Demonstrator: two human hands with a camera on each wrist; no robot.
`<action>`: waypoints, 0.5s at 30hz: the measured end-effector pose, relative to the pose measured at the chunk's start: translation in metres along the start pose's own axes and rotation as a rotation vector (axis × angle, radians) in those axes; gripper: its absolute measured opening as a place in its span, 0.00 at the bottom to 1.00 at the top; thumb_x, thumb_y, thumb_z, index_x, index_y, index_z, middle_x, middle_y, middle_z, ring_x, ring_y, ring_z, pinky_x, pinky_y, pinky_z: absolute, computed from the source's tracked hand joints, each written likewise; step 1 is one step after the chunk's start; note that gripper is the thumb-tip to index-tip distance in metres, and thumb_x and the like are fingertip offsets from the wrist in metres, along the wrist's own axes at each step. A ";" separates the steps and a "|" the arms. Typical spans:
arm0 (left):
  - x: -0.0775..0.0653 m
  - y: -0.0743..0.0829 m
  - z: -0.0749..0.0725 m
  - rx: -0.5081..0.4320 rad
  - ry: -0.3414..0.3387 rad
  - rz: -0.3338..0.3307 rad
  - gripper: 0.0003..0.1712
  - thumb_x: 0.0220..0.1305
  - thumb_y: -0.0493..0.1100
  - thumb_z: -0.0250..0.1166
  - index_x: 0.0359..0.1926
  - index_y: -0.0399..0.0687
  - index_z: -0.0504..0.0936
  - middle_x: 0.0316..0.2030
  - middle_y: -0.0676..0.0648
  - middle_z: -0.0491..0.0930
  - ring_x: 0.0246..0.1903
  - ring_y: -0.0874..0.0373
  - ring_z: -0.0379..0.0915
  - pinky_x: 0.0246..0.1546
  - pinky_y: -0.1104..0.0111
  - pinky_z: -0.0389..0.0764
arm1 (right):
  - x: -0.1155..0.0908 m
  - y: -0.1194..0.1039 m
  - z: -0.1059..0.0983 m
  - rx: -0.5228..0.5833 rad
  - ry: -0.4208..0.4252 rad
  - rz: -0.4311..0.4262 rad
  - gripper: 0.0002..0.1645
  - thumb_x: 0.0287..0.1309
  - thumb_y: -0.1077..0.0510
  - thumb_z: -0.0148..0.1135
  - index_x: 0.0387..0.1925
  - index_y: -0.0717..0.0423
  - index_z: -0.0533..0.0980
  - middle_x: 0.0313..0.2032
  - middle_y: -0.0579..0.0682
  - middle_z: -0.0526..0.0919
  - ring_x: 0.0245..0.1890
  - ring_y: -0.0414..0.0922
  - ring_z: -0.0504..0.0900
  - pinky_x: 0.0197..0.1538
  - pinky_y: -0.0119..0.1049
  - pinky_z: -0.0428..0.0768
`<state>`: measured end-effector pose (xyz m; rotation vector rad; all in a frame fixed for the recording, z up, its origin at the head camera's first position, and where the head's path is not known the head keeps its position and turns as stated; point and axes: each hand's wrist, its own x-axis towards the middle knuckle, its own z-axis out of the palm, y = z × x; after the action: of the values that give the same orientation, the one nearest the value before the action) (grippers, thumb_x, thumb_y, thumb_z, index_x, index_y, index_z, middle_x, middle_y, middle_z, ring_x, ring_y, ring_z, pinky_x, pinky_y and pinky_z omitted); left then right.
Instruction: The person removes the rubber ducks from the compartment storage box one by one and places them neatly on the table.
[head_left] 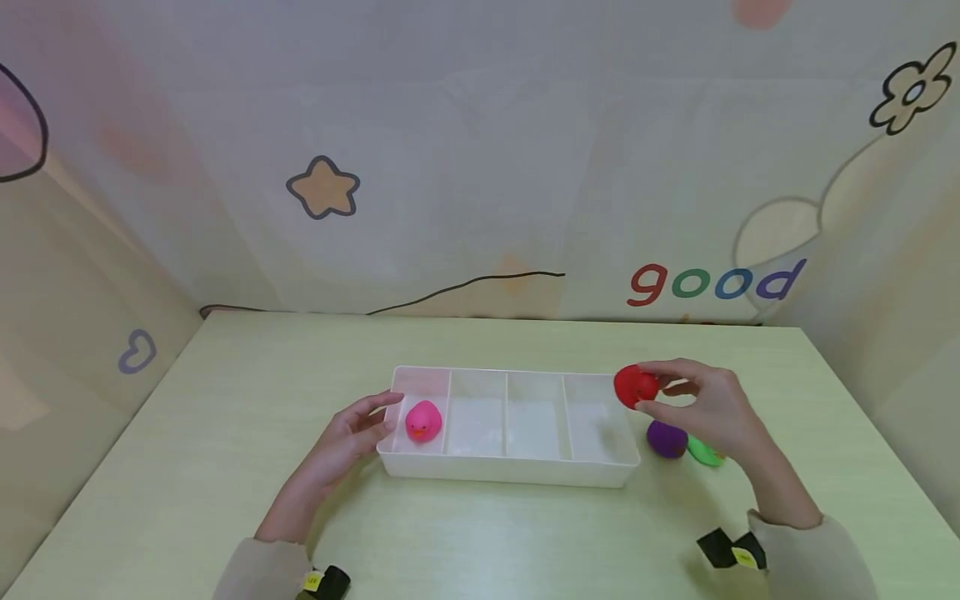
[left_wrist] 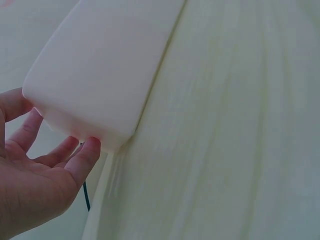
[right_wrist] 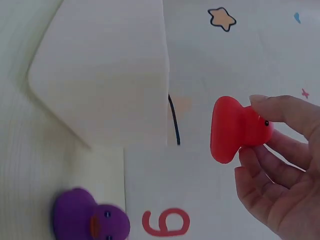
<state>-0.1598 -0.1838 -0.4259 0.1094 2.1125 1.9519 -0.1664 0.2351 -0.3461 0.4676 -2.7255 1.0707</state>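
Observation:
A white tray [head_left: 510,471] with a row of compartments lies on the table. My left hand [head_left: 356,437] holds its left end, some fingertips at the rim and others against the outer end wall [left_wrist: 95,75]. Inside the leftmost compartment is a pink rubber duck [head_left: 423,422]. My right hand [head_left: 708,408] pinches a red rubber duck [head_left: 633,387] between thumb and fingers, raised by the tray's right back corner; in the right wrist view the red duck [right_wrist: 237,131] is tipped sideways. A purple rubber duck [head_left: 667,439] and a partly hidden green one [head_left: 705,452] lie below this hand.
The pale wooden table [head_left: 487,542] reaches back to a printed cloth wall [head_left: 480,167] with a star and the word "good". More cloth stands along both sides. Black devices sit at both wrists, next to light sleeves [head_left: 813,558].

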 end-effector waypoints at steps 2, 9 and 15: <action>0.000 0.000 0.000 -0.001 0.005 -0.004 0.26 0.63 0.37 0.56 0.62 0.41 0.65 0.64 0.42 0.56 0.62 0.42 0.53 0.55 0.57 0.69 | -0.005 0.010 -0.012 -0.010 0.016 0.030 0.25 0.43 0.63 0.70 0.47 0.64 0.76 0.42 0.60 0.80 0.36 0.51 0.77 0.35 0.21 0.76; 0.001 -0.002 0.000 0.003 0.002 0.000 0.25 0.63 0.36 0.55 0.61 0.41 0.65 0.64 0.42 0.56 0.61 0.42 0.54 0.53 0.61 0.71 | -0.024 0.046 -0.045 0.008 0.032 0.101 0.26 0.47 0.61 0.69 0.49 0.67 0.74 0.38 0.30 0.77 0.32 0.26 0.75 0.32 0.22 0.77; 0.002 -0.002 0.000 0.000 0.002 -0.003 0.25 0.63 0.37 0.55 0.62 0.42 0.65 0.64 0.43 0.57 0.61 0.43 0.55 0.52 0.62 0.71 | -0.039 0.076 -0.060 0.070 0.011 0.156 0.27 0.47 0.62 0.68 0.49 0.72 0.72 0.37 0.20 0.72 0.30 0.28 0.78 0.31 0.25 0.79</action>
<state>-0.1612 -0.1837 -0.4277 0.1045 2.1131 1.9508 -0.1533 0.3381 -0.3609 0.2615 -2.7594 1.2059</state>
